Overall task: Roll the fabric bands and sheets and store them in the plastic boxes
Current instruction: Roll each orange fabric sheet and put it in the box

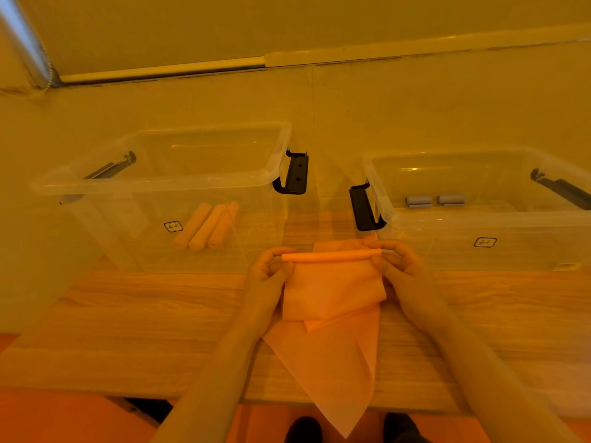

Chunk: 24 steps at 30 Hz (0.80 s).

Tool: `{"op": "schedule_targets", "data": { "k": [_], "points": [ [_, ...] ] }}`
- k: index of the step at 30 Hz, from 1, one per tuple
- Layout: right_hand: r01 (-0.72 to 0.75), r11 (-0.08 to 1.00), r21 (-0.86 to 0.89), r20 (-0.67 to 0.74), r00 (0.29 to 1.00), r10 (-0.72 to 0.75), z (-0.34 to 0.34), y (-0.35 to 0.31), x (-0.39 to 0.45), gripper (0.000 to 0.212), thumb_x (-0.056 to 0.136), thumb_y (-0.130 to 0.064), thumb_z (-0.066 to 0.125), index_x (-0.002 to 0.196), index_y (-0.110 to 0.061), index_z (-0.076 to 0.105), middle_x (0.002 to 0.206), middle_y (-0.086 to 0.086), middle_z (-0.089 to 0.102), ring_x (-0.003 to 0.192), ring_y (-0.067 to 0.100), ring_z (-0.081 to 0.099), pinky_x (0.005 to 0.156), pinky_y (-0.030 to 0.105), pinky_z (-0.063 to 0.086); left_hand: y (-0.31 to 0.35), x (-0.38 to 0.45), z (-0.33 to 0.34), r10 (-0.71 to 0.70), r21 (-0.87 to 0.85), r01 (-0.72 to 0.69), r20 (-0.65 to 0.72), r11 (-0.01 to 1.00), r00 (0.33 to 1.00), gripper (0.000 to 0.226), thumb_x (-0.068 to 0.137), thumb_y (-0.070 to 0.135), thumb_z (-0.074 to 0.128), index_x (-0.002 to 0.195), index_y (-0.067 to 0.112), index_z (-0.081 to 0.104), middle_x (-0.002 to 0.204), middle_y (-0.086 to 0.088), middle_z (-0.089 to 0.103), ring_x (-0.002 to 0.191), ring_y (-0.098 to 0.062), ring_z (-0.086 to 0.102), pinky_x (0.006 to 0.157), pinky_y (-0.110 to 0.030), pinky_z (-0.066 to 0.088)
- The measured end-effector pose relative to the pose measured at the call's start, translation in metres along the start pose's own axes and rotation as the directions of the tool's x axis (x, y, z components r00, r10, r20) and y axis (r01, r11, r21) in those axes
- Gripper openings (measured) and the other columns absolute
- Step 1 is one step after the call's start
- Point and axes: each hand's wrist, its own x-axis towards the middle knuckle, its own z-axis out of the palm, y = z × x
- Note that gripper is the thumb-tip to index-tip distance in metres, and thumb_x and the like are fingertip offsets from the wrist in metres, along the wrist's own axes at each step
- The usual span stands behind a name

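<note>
An orange fabric sheet (332, 292) lies on the wooden table (144, 330) between two clear plastic boxes, its near corner hanging over the table's front edge. Its far edge is wound into a thin roll (331, 256). My left hand (271, 273) pinches the roll's left end and my right hand (396, 263) pinches its right end. The left box (198, 182) holds three orange fabric rolls (209, 225). The right box (383, 199) holds two small grey rolls (435, 200).
Both boxes have black latch handles, one (295, 174) on the left box's right side and one (364, 207) on the right box's left side. A wall stands behind the table. My dark shoes (303, 430) show on the orange floor below the table's edge.
</note>
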Motion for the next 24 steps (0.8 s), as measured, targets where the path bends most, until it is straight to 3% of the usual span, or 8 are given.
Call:
{"op": "schedule_targets", "data": {
  "k": [4,8,12,15,18,24],
  "points": [
    [-0.025,0.998,0.056,0.013,1.000,0.024,0.0001,0.0000,0.0014,0.020,0.093,-0.020,0.054,0.109,-0.030,0.061,0.113,-0.001,0.064,0.096,0.026,0.066,0.064,0.039,0.058,-0.0013,-0.0008,-0.0025,0.048,0.030,-0.048,0.009,0.998,0.999,0.026,0.094,0.008,0.054,0.105,0.029,0.063,0.099,-0.001,0.068,0.084,-0.016,0.063,0.066,-0.031,0.051],
    [-0.029,0.997,0.067,0.019,0.999,0.028,-0.0015,0.0019,0.0024,0.021,0.093,-0.022,0.055,0.112,-0.030,0.060,0.114,-0.002,0.065,0.098,0.026,0.066,0.068,0.041,0.058,0.0009,-0.0016,-0.0012,0.029,0.032,-0.030,0.012,0.999,0.999,0.027,0.094,0.007,0.054,0.105,0.029,0.063,0.101,-0.001,0.067,0.083,-0.013,0.064,0.062,-0.028,0.052],
    [-0.027,0.996,0.086,-0.001,1.000,0.027,-0.0012,0.0024,0.0021,0.024,0.087,-0.027,0.061,0.111,-0.027,0.063,0.116,0.000,0.065,0.096,0.026,0.065,0.058,0.029,0.054,0.0014,-0.0005,0.0008,-0.012,0.017,0.013,-0.017,1.000,1.000,0.022,0.092,0.011,0.057,0.101,0.029,0.066,0.102,-0.004,0.064,0.084,-0.015,0.061,0.059,-0.025,0.048],
    [-0.012,0.996,0.083,-0.022,1.000,0.014,-0.0016,0.0046,0.0038,0.024,0.085,-0.026,0.064,0.109,-0.022,0.067,0.111,0.003,0.070,0.098,0.022,0.067,0.070,0.033,0.055,-0.0009,-0.0003,0.0007,0.020,0.028,-0.019,-0.035,0.999,0.999,0.011,0.089,0.022,0.062,0.098,0.027,0.068,0.097,-0.004,0.066,0.081,-0.015,0.062,0.059,-0.026,0.049],
    [0.016,0.999,0.037,-0.063,0.998,-0.014,-0.0042,0.0066,0.0056,0.021,0.086,-0.019,0.065,0.107,-0.022,0.067,0.105,0.002,0.072,0.099,0.018,0.067,0.084,0.038,0.055,-0.0014,0.0005,0.0006,-0.003,0.009,0.003,-0.022,1.000,1.000,0.016,0.088,0.022,0.062,0.104,0.022,0.067,0.096,-0.007,0.068,0.081,-0.018,0.064,0.060,-0.030,0.051],
    [0.008,0.995,-0.096,-0.056,0.998,-0.014,-0.0022,0.0054,0.0041,0.025,0.079,-0.028,0.071,0.104,-0.031,0.068,0.114,-0.009,0.065,0.105,0.010,0.061,0.084,0.034,0.055,-0.0004,0.0023,0.0002,-0.043,-0.034,0.041,-0.067,0.999,0.997,0.010,0.090,0.018,0.061,0.097,0.018,0.067,0.086,-0.003,0.068,0.073,-0.014,0.063,0.056,-0.027,0.050]
  ]
}}
